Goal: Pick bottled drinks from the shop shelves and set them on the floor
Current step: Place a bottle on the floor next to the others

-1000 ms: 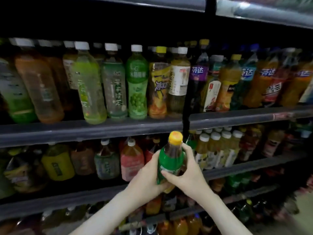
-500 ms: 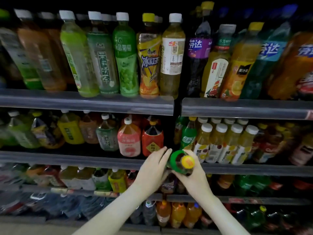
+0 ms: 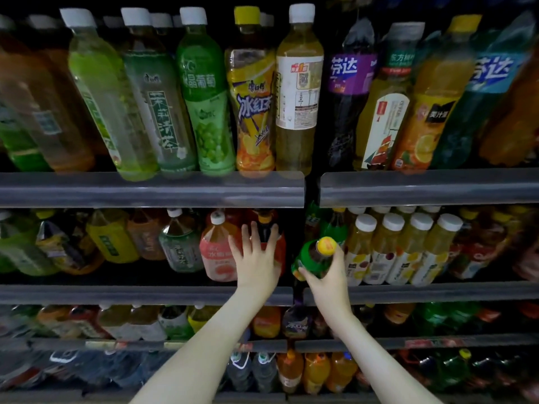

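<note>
Gripping a yellow-capped, green-labelled plastic bottle [image 3: 313,258], the right hand [image 3: 326,275] hovers over the middle shelf's [image 3: 145,294] front edge. The left hand [image 3: 256,258], fingers spread, touches a red-labelled dark bottle [image 3: 264,228]. Setting either on the floor remains.

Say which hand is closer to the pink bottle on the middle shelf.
Left. The left hand lies just right of the pink bottle, fingers spread over its red-labelled neighbour. The right hand is farther right, gripping the green bottle.

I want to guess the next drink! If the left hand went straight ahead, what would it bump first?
Probably the red bottle, just beyond the left hand; they may already touch, depth is unclear.
</note>
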`<action>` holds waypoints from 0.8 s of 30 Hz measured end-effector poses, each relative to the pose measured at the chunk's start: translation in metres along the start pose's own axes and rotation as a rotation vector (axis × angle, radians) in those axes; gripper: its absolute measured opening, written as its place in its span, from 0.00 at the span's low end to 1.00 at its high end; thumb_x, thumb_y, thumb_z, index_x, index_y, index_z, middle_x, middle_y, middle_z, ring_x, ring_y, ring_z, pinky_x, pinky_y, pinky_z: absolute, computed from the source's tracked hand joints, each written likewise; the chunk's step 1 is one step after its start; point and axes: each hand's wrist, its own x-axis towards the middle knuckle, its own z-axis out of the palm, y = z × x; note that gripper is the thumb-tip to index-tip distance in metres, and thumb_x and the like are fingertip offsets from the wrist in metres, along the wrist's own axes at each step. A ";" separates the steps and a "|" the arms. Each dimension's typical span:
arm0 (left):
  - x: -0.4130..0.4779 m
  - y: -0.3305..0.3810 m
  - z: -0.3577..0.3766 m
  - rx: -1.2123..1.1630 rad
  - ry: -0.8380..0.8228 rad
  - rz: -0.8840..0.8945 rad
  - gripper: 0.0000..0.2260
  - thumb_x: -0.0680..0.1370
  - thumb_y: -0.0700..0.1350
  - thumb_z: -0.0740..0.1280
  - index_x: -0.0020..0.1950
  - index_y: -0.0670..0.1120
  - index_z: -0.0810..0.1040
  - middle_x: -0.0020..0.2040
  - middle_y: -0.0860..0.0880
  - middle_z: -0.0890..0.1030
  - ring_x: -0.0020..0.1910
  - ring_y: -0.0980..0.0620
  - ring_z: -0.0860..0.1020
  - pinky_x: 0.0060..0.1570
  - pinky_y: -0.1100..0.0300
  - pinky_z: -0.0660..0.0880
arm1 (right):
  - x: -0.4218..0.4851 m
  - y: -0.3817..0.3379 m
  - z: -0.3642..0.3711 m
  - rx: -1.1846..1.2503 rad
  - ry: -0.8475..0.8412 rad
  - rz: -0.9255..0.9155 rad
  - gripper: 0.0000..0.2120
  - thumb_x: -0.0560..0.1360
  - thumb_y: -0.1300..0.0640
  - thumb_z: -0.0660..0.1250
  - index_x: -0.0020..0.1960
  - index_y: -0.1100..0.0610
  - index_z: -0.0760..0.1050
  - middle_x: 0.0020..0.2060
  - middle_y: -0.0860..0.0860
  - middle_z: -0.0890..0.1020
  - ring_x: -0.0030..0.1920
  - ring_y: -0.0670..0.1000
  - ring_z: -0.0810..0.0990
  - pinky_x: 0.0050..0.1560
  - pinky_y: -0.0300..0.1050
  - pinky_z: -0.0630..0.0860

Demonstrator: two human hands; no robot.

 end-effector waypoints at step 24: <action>0.029 -0.025 0.026 -0.024 -0.171 0.028 0.38 0.76 0.56 0.63 0.79 0.53 0.44 0.74 0.33 0.54 0.76 0.40 0.51 0.71 0.39 0.37 | 0.021 -0.002 0.042 -0.387 0.115 -0.027 0.39 0.72 0.52 0.73 0.75 0.59 0.57 0.65 0.59 0.71 0.65 0.60 0.70 0.57 0.52 0.73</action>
